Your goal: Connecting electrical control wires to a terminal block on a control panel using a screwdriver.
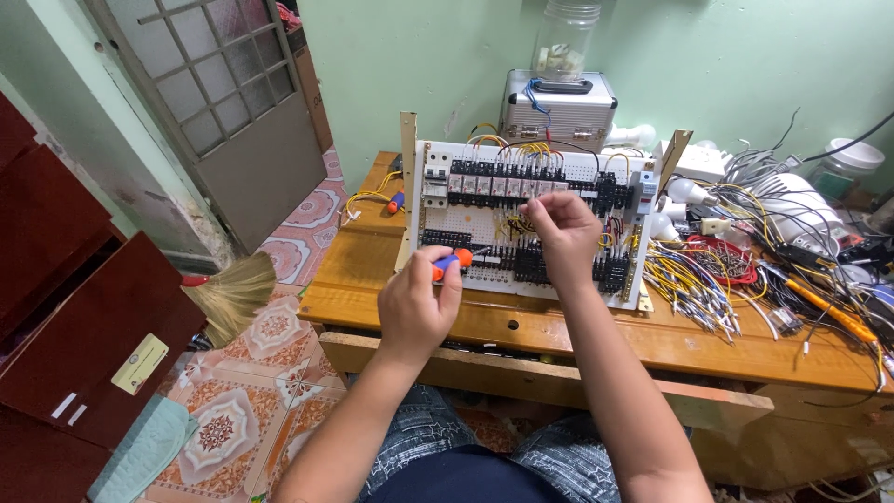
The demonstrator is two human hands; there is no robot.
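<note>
Wooden table (372, 289) under wiring board (484, 210), wires (694, 279)

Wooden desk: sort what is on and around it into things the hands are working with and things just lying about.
In use:
- left hand
- orange-and-blue-handled screwdriver
- right hand
- thin yellow wires
- white perforated panel of black relays

Lying about:
- loose pile of yellow and white wires
- white light bulbs
- silver metal case
- clear plastic jar
- straw broom
</note>
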